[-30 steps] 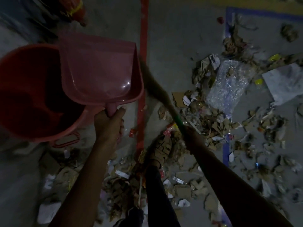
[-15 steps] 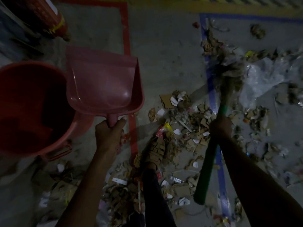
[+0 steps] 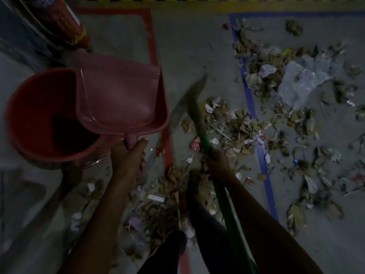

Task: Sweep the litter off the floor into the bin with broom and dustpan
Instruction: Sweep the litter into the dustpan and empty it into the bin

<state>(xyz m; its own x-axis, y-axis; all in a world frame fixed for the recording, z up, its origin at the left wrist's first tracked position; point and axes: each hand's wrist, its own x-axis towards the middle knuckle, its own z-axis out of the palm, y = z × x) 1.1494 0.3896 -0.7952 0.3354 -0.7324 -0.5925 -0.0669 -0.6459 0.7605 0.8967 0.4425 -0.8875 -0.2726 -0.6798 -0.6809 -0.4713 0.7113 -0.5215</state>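
Head view, what do you make of it from where you stand?
— Dim light. The red bin sits on the floor, and everything else I place from it. The pink dustpan is held in the air, partly over the bin's right rim, with its tray facing up.

— Who holds it?
— The left hand, fingers curled tight around the dustpan's short handle, just right of the bin's near edge.

— And the broom?
— The right hand grips the green broom farther right of the bin. Its brush end points away from the person and is blurred; I cannot tell whether it touches the floor.

— The litter?
— Scraps of cardboard, paper and plastic, the litter, lie spread on the floor right of the bin, across a blue tape line, and also near the person's legs. A red tape line runs between the bin and that mess. Beyond the bin lies a red cylinder.
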